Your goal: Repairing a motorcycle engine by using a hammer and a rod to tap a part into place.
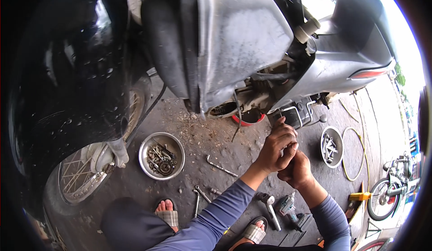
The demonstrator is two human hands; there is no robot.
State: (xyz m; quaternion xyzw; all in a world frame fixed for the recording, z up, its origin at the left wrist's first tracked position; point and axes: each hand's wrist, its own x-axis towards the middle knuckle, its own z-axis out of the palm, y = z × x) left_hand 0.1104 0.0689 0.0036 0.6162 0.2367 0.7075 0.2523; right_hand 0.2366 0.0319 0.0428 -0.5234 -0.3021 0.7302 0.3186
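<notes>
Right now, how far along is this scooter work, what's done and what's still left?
Done: a side cover seems off, exposing the underside parts, and loose hardware fills the metal bowl. In hand: the left hand and right hand are clasped together around something small I can't make out. Left: the wrenches and power driver lie out, nothing refitted.

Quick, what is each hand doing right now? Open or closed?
Left hand: closed around something small under the scooter; what it holds cannot be told.
Right hand: closed, pressed against the left hand; contents hidden.

Grey scooter (234,39) — blue sleeves (225,215), checked sandals (168,217).
</notes>
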